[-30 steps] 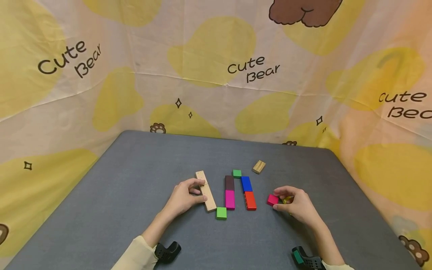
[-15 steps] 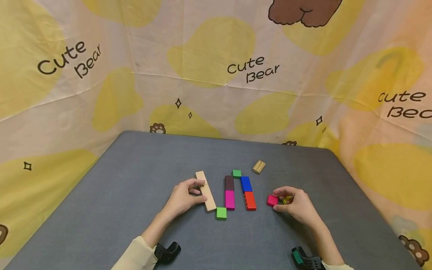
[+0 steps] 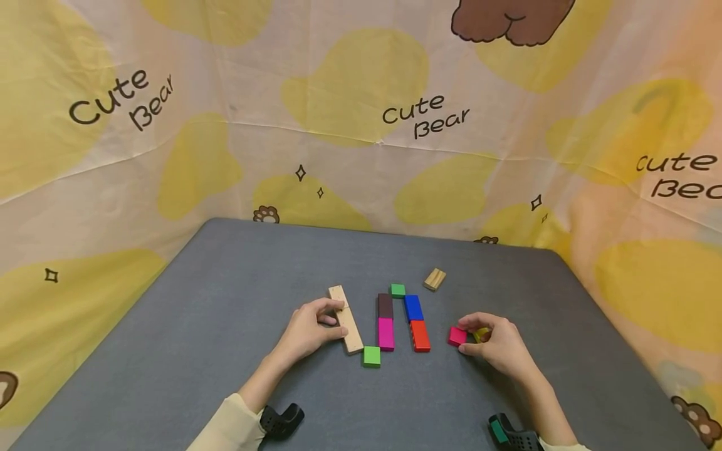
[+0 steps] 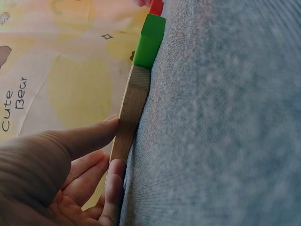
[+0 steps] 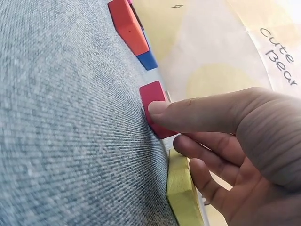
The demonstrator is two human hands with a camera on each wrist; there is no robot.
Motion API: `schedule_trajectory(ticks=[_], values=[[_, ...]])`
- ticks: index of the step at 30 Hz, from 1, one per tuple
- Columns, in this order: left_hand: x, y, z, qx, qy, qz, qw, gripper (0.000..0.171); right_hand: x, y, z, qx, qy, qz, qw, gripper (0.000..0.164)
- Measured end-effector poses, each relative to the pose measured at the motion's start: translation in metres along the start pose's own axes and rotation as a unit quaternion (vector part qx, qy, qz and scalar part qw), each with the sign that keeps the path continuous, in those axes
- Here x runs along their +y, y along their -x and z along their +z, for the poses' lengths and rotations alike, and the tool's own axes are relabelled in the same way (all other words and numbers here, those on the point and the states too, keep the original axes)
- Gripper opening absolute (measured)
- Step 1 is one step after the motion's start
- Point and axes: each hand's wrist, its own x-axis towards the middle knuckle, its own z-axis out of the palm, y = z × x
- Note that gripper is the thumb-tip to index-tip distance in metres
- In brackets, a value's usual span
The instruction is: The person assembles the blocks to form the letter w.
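Note:
My left hand holds a pale wooden block lying flat, thumb and fingers bent against it. A second pale wooden block continues the line at its far end. In the left wrist view the thumb touches the upper edge of the wooden block. On the right, my right hand pinches a pink block between thumb and fingers. In the right wrist view the thumb lies across the pink block; a yellow block sits under the other fingers.
A light green block touches the wooden line's near end. Magenta and dark brown blocks form one column; red and blue another. A green block is at the top, and grooved wooden pieces lie beyond.
The whole head view has shifted very slightly. Both hands and the blocks keep their places.

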Motion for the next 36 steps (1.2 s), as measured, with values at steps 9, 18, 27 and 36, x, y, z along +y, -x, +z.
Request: schedule_trajectory(ticks=[9, 18, 27, 36], values=[[-0.001, 0.0, 0.0, -0.002, -0.005, 0.003, 1.0, 0.044, 0.001, 0.0, 0.001, 0.009, 0.004, -0.018, 1.0, 0.035], [-0.002, 0.0, 0.0, -0.003, -0.004, 0.0, 1.0, 0.044, -0.002, 0.001, 0.002, 0.018, 0.003, -0.017, 1.0, 0.035], [-0.001, 0.0, 0.001, 0.0, -0.005, 0.0, 1.0, 0.044, -0.009, 0.002, 0.005, -0.026, -0.061, -0.022, 0.998, 0.037], [-0.001, 0.0, 0.001, 0.002, -0.008, -0.005, 1.0, 0.045, -0.019, 0.005, 0.001, -0.095, -0.13, -0.048, 0.986, 0.041]])
